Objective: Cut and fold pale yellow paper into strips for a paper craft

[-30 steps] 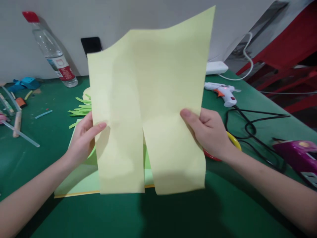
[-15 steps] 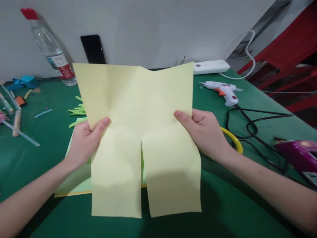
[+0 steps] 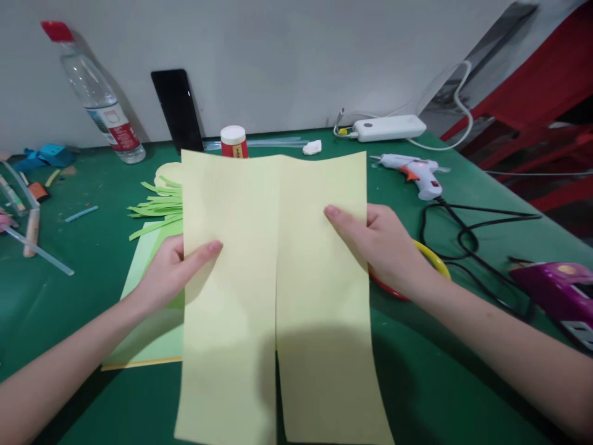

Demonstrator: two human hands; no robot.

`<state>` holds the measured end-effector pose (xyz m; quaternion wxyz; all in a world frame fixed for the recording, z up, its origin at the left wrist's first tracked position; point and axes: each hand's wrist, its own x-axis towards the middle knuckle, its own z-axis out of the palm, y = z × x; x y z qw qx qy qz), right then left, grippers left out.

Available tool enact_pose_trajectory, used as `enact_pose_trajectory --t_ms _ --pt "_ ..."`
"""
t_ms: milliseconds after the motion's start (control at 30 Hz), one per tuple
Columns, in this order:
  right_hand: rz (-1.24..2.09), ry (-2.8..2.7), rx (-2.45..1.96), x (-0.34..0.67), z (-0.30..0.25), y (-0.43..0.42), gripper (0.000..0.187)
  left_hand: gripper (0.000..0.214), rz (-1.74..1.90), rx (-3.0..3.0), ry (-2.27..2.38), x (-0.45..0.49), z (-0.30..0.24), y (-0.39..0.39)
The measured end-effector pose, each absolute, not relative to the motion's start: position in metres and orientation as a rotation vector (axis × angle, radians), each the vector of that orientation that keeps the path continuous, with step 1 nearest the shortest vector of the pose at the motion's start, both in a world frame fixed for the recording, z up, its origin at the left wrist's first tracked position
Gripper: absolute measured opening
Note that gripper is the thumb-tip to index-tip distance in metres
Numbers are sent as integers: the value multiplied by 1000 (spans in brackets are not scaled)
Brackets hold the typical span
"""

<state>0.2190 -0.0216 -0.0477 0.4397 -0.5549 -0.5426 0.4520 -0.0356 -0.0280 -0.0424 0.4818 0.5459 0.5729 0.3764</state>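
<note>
A pale yellow sheet of paper (image 3: 231, 204) is held up in front of me, with a slit running up its middle from the bottom edge. My left hand (image 3: 171, 272) pinches its left side, thumb on the near face. On the right edge, my right hand (image 3: 380, 244) grips it the same way. Behind the sheet on the left, green paper sheets (image 3: 148, 337) lie on the table, partly covered. Light green paper strips (image 3: 160, 207) fan out above them. Scissors with a yellow and red handle (image 3: 433, 256) show in part behind my right hand.
On the green table (image 3: 92, 296), a water bottle (image 3: 99, 99) and a phone (image 3: 178, 108) lean at the wall. A red jar (image 3: 234, 143) stands behind the paper. At right are a glue gun (image 3: 417, 172), its black cord, a power strip (image 3: 390, 128) and a purple tool (image 3: 556, 290).
The sheet has come lower and its two halves have drawn closer, narrowing the slit. My left hand has moved right and slightly down. The jar behind has come into view.
</note>
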Motion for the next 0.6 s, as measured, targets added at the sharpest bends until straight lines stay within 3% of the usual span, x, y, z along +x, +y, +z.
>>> enact_pose_trajectory --t_ms 300,600 --pt "916 -1541 -1419 212 -44 -28 34 23 1079 1335 1582 -34 -41 -23" --pt "852 -1559 -1384 211 -41 -28 30 22 1086 1492 1661 -34 -38 -24"
